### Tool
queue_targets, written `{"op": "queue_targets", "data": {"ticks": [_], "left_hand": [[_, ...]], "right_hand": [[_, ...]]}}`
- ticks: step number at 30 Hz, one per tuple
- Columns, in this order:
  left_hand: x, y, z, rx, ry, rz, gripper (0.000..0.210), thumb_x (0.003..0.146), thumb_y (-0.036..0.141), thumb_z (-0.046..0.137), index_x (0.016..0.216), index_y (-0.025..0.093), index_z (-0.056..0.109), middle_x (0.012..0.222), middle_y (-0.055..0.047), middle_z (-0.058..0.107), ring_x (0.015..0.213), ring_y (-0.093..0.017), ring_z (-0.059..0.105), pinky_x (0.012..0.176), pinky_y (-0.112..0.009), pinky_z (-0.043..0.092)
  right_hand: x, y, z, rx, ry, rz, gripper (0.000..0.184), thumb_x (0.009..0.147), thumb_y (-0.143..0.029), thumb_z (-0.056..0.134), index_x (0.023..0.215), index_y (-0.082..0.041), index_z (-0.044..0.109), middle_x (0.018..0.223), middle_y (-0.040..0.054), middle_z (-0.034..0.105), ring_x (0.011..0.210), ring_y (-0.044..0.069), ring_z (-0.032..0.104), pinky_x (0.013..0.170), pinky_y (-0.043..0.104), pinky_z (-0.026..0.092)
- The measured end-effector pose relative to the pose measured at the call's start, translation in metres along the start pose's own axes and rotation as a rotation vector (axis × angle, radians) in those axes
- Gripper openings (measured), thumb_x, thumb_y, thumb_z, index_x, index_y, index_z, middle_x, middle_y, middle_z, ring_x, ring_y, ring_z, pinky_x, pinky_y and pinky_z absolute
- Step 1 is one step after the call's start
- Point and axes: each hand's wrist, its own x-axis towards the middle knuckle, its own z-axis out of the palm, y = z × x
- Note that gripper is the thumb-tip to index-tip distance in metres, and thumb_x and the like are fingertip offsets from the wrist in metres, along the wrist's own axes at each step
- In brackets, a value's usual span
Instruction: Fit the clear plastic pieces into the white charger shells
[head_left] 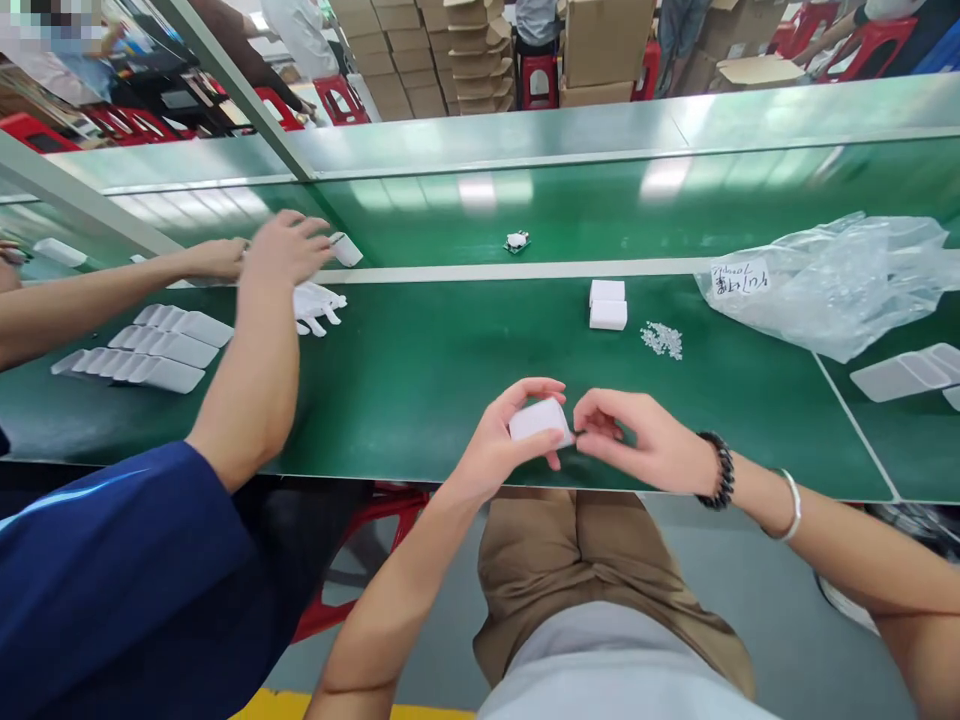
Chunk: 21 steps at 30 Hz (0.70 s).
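My left hand [517, 430] grips a small white plastic case [536, 424] above the near edge of the green worktop. Against the case's right end, my right hand [637, 435] has thumb and forefinger pinched together; whatever they hold is too small to make out. Farther back, two white cases [607, 305] stand side by side. To their right lies a small pile of tiny clear pieces [662, 340]. A small electronic part with a white top [517, 241] sits on the far belt.
A clear plastic bag [832, 280] with handwriting lies at the right, near white shells [907, 372]. On the left, a co-worker's arm [262, 340] reaches across beside rows of white shells [150, 345] and white branched pieces [319, 307]. A pale rail [465, 271] divides worktop from belt.
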Motion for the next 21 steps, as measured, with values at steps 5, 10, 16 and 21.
{"op": "queue_targets", "data": {"ticks": [5, 10, 16, 21], "left_hand": [[-0.068, -0.055, 0.022, -0.542, -0.034, -0.371, 0.043, 0.063, 0.031, 0.085, 0.092, 0.018, 0.056, 0.082, -0.002, 0.064, 0.056, -0.018, 0.067, 0.035, -0.021, 0.047], [-0.08, -0.112, 0.03, -0.742, 0.143, -0.517, 0.038, 0.083, 0.052, 0.058, 0.071, 0.016, 0.05, 0.058, -0.002, 0.058, 0.041, -0.011, 0.053, 0.029, -0.017, 0.025], [-0.048, -0.148, 0.006, -0.849, 0.125, -0.736, 0.032, 0.096, 0.043, 0.055, 0.101, 0.012, 0.061, 0.084, -0.002, 0.063, 0.063, -0.009, 0.058, 0.054, -0.022, 0.05], [-0.034, -0.152, -0.006, -0.895, 0.051, -0.843, 0.033, 0.095, 0.037, 0.058, 0.118, 0.014, 0.06, 0.11, -0.008, 0.064, 0.09, -0.017, 0.065, 0.077, -0.035, 0.058]], "right_hand": [[-0.068, 0.014, 0.082, 0.17, 0.027, -0.036, 0.051, 0.085, -0.027, 0.072, 0.132, -0.03, 0.05, 0.112, 0.008, 0.054, 0.085, 0.017, 0.058, 0.07, 0.029, 0.052], [-0.09, 0.028, 0.153, 0.209, 0.307, 0.156, 0.038, 0.085, -0.032, 0.069, 0.12, -0.029, 0.055, 0.086, 0.0029, 0.051, 0.066, 0.017, 0.05, 0.055, 0.031, 0.047], [-0.075, 0.038, 0.173, 0.053, 0.53, 0.285, 0.035, 0.079, -0.029, 0.068, 0.111, -0.024, 0.055, 0.079, 0.0004, 0.048, 0.061, 0.015, 0.044, 0.054, 0.03, 0.042], [-0.07, 0.044, 0.181, -0.093, 0.656, 0.336, 0.033, 0.076, -0.03, 0.07, 0.104, -0.023, 0.055, 0.075, -0.0011, 0.049, 0.059, 0.014, 0.045, 0.051, 0.027, 0.038]]}}
